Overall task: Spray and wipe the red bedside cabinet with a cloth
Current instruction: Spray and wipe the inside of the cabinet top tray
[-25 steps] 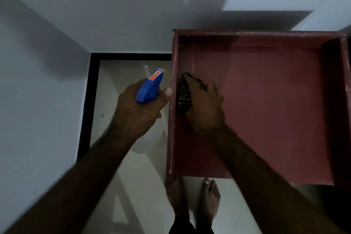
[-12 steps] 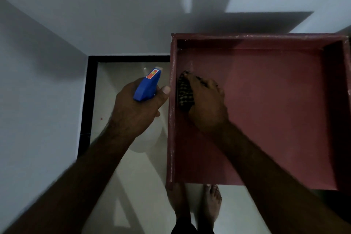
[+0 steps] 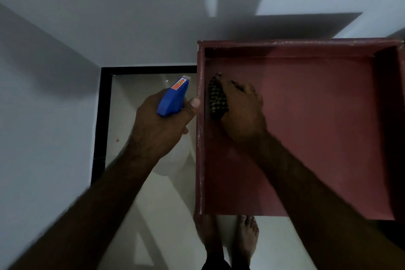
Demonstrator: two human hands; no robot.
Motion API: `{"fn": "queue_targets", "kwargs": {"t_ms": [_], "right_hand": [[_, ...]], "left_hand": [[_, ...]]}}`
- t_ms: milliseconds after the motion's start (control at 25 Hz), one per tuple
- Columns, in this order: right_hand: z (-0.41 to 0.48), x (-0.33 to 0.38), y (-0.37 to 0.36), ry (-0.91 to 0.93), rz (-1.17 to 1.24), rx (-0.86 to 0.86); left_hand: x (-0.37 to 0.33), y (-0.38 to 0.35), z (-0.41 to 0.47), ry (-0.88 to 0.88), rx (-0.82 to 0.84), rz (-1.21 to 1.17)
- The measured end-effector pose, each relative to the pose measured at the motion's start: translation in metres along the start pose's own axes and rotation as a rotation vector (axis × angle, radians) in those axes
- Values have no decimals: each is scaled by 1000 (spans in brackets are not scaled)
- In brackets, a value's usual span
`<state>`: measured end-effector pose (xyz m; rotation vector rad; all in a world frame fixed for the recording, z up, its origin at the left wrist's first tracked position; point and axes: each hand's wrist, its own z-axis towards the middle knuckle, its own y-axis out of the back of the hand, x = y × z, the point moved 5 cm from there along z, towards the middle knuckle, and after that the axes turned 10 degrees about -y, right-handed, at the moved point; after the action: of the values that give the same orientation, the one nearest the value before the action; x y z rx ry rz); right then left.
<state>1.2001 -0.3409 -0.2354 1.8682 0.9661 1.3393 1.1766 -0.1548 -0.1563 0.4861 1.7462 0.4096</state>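
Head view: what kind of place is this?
Probably a home bedroom corner, dimly lit: a red cabinet set against plain white walls, glossy floor with black skirting, and bare feet below. Left hand holds a spray bottle, right hand a cloth.

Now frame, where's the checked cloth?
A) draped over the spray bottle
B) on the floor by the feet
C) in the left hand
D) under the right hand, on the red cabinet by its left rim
D: the right hand holds the checked cloth down on the red cabinet next to its left rim, while the left hand grips only the spray bottle out over the floor.
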Motion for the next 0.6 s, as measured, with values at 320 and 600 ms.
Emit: {"fn": "queue_targets", "kwargs": {"t_ms": [320,600], "right_hand": [[7,14,-1,40,-6,18],[27,-9,15,-159,70,-26]], "left_hand": [[2,0,8,14,5,2],[7,-1,14,33,3,-24]]}}
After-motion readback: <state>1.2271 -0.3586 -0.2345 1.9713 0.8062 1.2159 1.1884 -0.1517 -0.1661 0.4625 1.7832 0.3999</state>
